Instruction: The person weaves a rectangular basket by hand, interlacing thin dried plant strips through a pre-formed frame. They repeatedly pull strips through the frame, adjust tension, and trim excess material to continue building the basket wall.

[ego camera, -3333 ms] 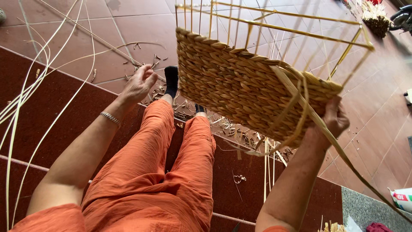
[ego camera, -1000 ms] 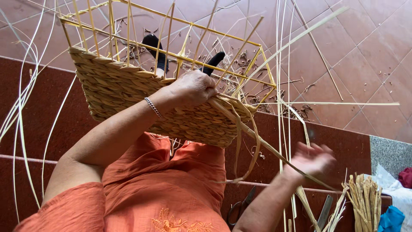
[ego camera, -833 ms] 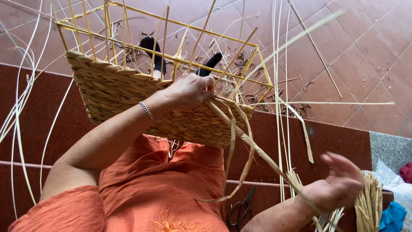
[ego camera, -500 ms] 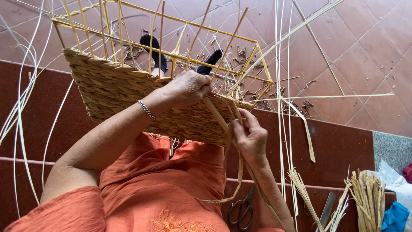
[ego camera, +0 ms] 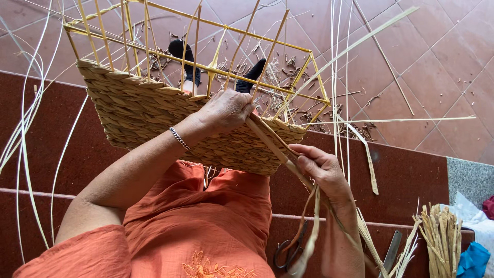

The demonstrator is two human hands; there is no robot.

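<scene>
Half-woven basket (ego camera: 154,121) on a yellow wire frame (ego camera: 206,56), propped over orange-clad knees. Left hand (ego camera: 226,110) clamped on the woven rim; right hand (ego camera: 321,170) closed around flat weaving strands (ego camera: 267,141) just beside it. Scissors (ego camera: 288,249) on the step below.

Left hand (ego camera: 226,109) curled, gripping; right hand (ego camera: 321,167) apparently pinching.

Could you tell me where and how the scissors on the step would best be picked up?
By the dark loop handles of the scissors, from above: they lie flat on the step beside the right hand, handles toward the person; loose strands hang across them.
</scene>
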